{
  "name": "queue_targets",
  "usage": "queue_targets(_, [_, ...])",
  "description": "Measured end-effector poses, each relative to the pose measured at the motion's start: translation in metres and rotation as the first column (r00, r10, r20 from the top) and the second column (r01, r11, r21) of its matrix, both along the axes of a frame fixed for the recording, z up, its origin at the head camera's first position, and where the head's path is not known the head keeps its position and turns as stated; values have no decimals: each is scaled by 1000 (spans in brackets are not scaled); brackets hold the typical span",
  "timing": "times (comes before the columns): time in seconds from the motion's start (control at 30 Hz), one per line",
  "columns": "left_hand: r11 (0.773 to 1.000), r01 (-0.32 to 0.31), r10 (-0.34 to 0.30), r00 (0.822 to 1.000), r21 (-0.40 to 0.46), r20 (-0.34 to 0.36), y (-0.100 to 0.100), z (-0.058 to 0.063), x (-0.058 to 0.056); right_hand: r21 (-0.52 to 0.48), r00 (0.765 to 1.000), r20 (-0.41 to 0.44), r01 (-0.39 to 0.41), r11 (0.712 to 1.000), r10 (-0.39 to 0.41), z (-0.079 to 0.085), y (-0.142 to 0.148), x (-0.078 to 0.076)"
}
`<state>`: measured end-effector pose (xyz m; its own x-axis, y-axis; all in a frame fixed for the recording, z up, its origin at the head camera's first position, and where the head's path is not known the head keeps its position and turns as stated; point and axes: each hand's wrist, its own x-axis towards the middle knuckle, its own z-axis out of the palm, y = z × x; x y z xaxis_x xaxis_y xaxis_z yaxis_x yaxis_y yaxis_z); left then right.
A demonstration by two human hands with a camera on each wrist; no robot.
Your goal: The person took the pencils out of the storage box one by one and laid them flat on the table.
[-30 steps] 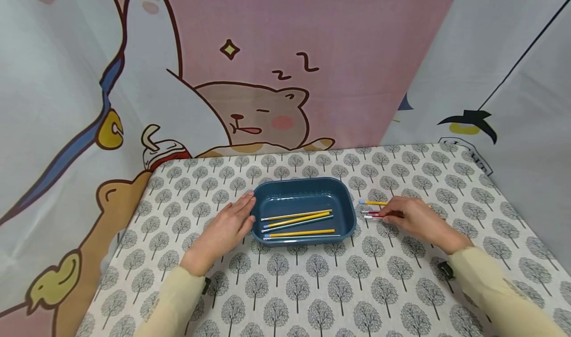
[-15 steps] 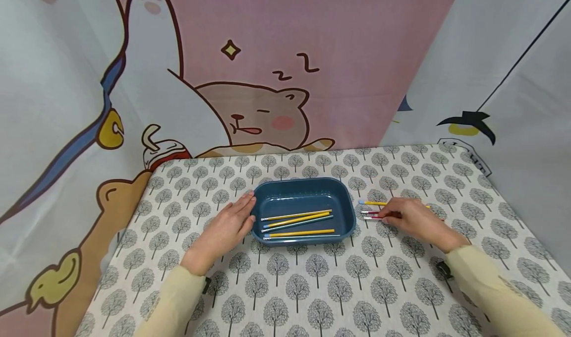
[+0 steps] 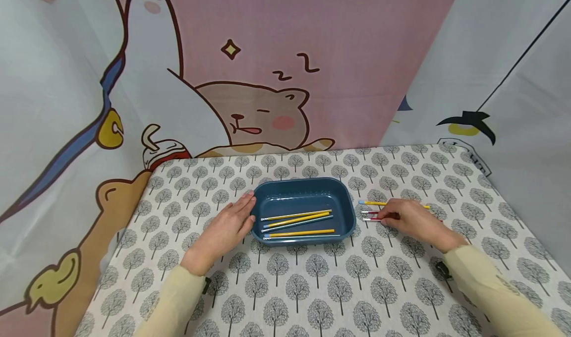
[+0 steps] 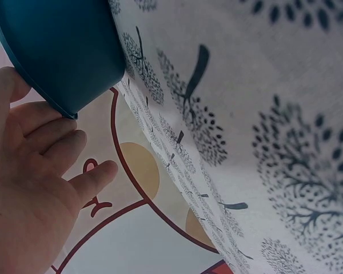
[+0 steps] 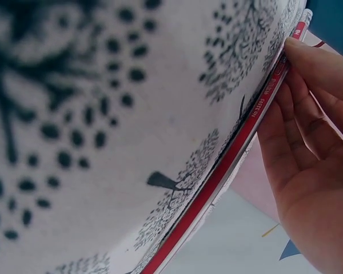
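At right, red pencil (image 5: 238, 142): marked "No.", pinched by right hand (image 3: 412, 219)
Left hand (image 3: 222, 228): fingers extended, touching tray (image 3: 308, 198)
Tray: yellow and green pencils (image 3: 308, 233)

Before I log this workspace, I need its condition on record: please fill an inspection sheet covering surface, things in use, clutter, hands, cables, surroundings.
Surface: pale tree-print cloth.
Things in use: blue tray holding yellow pencils and green pencils; beside it, on its right, a yellow pencil and two red pencils, partly hidden by the right hand.
Clutter: nothing seen.
Left hand: fingers touch the tray's left end.
Right hand: pinches a red pencil.
Cables: nothing seen.
Surroundings: backdrop printed with cartoon animals, behind and at both sides.
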<state>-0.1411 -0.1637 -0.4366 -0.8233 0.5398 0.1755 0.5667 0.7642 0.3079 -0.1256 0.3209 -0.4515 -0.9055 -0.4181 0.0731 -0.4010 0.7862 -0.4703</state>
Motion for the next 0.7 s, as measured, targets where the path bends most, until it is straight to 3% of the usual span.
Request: queue_targets(0.7, [1000, 4, -4, 1000, 1, -5, 0, -1, 0, 24, 1000, 12, 15, 1000, -15, -3, -1, -1])
